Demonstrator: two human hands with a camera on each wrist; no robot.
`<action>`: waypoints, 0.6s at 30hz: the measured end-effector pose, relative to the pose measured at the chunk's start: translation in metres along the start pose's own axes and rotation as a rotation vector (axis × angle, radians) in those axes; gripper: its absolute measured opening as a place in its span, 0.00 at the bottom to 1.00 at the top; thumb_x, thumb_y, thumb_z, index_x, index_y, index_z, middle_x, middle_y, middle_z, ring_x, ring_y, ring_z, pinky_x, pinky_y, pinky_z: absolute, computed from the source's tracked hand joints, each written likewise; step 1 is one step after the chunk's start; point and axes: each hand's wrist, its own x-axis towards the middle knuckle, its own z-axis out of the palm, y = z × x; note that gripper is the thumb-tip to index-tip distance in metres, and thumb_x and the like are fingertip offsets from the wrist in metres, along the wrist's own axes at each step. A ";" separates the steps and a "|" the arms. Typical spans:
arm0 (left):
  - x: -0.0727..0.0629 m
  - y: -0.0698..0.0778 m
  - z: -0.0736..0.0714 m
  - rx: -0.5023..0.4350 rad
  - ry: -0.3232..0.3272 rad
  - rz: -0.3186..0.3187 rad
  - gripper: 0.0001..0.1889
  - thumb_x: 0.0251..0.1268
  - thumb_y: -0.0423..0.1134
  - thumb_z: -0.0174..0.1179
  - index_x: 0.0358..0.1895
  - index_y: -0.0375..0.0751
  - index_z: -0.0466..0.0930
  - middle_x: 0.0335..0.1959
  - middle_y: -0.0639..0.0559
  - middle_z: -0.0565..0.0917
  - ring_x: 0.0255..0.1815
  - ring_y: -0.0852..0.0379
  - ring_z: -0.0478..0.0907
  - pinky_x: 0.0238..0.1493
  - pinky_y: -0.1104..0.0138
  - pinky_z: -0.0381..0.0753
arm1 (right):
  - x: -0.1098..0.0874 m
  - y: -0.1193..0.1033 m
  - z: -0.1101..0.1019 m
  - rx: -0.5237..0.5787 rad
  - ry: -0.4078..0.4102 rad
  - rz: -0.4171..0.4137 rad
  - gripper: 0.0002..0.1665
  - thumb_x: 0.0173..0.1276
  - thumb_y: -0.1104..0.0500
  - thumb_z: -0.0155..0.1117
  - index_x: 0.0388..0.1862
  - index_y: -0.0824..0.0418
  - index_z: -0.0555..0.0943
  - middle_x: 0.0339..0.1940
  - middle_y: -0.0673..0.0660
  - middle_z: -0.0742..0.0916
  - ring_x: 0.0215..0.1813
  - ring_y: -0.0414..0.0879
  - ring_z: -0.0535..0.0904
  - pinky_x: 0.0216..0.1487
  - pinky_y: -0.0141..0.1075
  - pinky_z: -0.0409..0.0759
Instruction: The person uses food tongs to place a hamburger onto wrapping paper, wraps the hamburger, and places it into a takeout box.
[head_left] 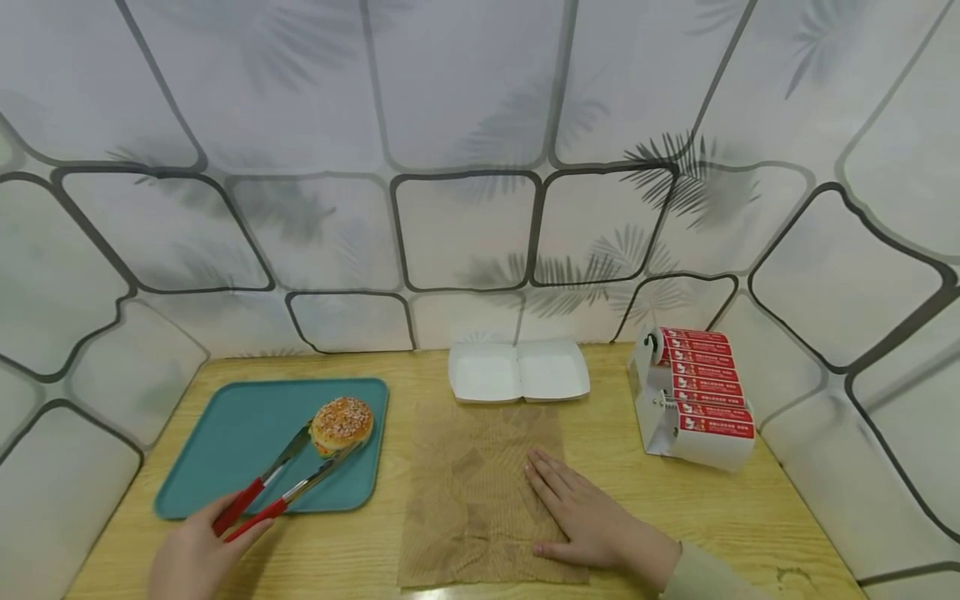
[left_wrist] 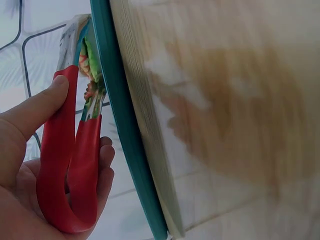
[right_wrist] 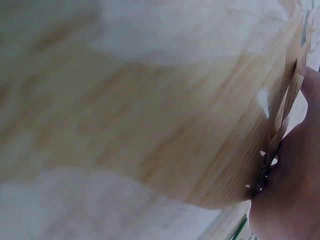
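Note:
My left hand [head_left: 193,548] grips red-handled metal tongs [head_left: 255,507], the thumb on one handle and the fingers behind the other. The tips of the tongs lie on either side of a sesame-bun burger [head_left: 342,423], which sits at the right of a teal tray [head_left: 225,417]. In the left wrist view, lettuce shows between the arms of the tongs [left_wrist: 70,165]. With fingers straight, my right hand [head_left: 581,515] rests flat on the right part of a brown paper sheet [head_left: 472,492]. The right wrist view shows only part of that hand [right_wrist: 292,175] beside the paper's edge.
An opened white food box [head_left: 483,372] stands behind the paper, near the patterned back wall [head_left: 465,233]. At the right is a label dispenser [head_left: 652,417] with a roll of red-and-white stickers [head_left: 708,387]. The wooden table [head_left: 697,517] meets walls at both sides.

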 end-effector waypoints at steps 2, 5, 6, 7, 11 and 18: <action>0.000 0.001 0.001 0.007 0.009 0.000 0.48 0.58 0.62 0.76 0.63 0.18 0.76 0.32 0.40 0.87 0.30 0.50 0.81 0.27 0.61 0.78 | 0.000 0.000 0.000 -0.002 0.008 -0.005 0.61 0.77 0.20 0.42 0.88 0.65 0.54 0.90 0.65 0.56 0.89 0.60 0.53 0.83 0.54 0.69; -0.001 0.003 0.002 0.010 0.019 0.008 0.47 0.58 0.61 0.77 0.62 0.18 0.77 0.31 0.41 0.87 0.29 0.51 0.79 0.26 0.62 0.75 | 0.000 -0.001 -0.001 -0.010 0.024 -0.017 0.60 0.77 0.21 0.44 0.87 0.66 0.55 0.89 0.66 0.58 0.88 0.61 0.55 0.82 0.54 0.71; -0.001 0.004 0.002 0.011 0.020 0.010 0.46 0.58 0.60 0.77 0.62 0.18 0.77 0.30 0.42 0.87 0.28 0.51 0.79 0.26 0.63 0.74 | 0.000 -0.002 -0.001 -0.011 0.027 -0.020 0.60 0.77 0.21 0.44 0.87 0.66 0.55 0.89 0.66 0.58 0.88 0.62 0.56 0.82 0.54 0.71; -0.002 0.004 0.002 0.012 0.022 0.013 0.46 0.58 0.60 0.77 0.62 0.18 0.77 0.30 0.42 0.87 0.28 0.51 0.78 0.26 0.63 0.74 | 0.000 -0.002 -0.002 -0.009 0.029 -0.022 0.60 0.77 0.21 0.44 0.87 0.66 0.56 0.89 0.67 0.58 0.88 0.62 0.56 0.81 0.55 0.72; -0.003 0.006 0.002 0.026 0.031 0.021 0.44 0.59 0.58 0.77 0.63 0.19 0.78 0.29 0.42 0.88 0.26 0.52 0.79 0.25 0.62 0.74 | -0.001 -0.003 -0.003 -0.007 0.026 -0.023 0.60 0.77 0.22 0.45 0.87 0.66 0.56 0.88 0.67 0.59 0.88 0.62 0.57 0.81 0.55 0.72; -0.004 0.007 0.002 0.035 0.043 0.033 0.43 0.61 0.57 0.76 0.63 0.19 0.78 0.25 0.45 0.87 0.23 0.53 0.76 0.23 0.63 0.72 | -0.001 -0.002 -0.001 -0.003 0.021 -0.018 0.60 0.77 0.21 0.44 0.87 0.66 0.54 0.89 0.67 0.58 0.88 0.62 0.56 0.81 0.55 0.72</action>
